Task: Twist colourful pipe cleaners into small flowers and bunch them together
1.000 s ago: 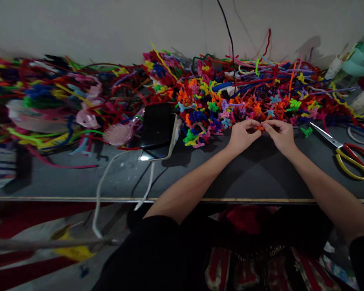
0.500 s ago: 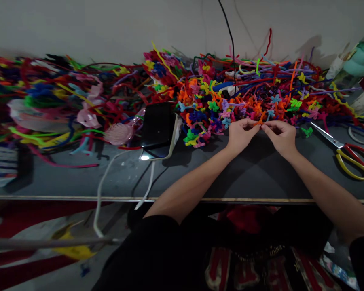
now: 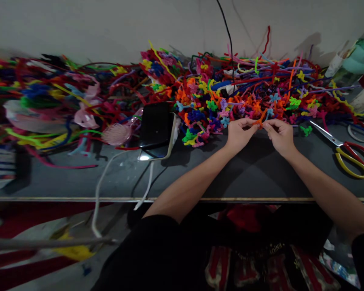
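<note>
Head view: a phone (image 3: 156,127) lies at the left of the table (image 3: 200,173). The left hand (image 3: 239,135) pinches one end of a short orange pipe cleaner (image 3: 261,119) at the near edge of the coloured pile (image 3: 230,93). The right hand (image 3: 279,135) pinches the other end, fingertips almost meeting. Grip close to the bend, probably, for a tight twist. Scissors (image 3: 348,155) lie at the right.

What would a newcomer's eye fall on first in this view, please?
First, the bright tangle of pipe cleaners heaped along the back of the dark table, against the wall. At its front edge, the left hand and right hand pinch an orange pipe cleaner between them. Red-and-yellow scissors lie to their right, a dark phone to their left.
</note>
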The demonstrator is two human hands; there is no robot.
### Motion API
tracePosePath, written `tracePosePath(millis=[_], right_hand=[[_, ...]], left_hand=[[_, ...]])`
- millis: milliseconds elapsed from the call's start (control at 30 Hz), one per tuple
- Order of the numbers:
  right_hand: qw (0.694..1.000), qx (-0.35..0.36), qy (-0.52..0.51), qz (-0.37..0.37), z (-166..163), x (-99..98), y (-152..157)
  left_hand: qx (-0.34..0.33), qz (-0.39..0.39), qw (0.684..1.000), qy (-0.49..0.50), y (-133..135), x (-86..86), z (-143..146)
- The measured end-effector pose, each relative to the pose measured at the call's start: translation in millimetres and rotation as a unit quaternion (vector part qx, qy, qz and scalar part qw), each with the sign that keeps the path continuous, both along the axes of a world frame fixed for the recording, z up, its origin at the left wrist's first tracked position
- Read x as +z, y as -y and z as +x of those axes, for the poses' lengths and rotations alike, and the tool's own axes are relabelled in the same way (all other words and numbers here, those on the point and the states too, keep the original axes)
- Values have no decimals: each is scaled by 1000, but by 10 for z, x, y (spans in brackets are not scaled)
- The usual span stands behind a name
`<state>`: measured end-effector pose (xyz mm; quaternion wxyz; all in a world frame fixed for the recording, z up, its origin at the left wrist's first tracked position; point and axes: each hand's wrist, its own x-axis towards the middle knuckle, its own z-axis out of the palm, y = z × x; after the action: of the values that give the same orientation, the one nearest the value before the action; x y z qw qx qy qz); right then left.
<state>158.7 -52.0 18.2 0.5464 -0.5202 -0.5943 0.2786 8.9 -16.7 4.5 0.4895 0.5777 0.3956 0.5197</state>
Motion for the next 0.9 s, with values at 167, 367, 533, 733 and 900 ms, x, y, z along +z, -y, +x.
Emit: tracePosePath(millis=[167,367,533,733,900], right_hand=[[992,51,-93,-74,19,-35,-44],[991,25,-114,-64,-33,15,-12],[999,-33,4,-12,-86,38,68],[996,-67,62,18,-90,17,90],[990,-103,85,42,-56,27,68]], left_hand=[[-14,4,1000,9,2,2,-5],[-13,-35,999,21,12,36,21],[13,-76,996,53,-5,17,35],[20,-55,998,36,27,-2,55],[35,-27,999,6,49,11,62]])
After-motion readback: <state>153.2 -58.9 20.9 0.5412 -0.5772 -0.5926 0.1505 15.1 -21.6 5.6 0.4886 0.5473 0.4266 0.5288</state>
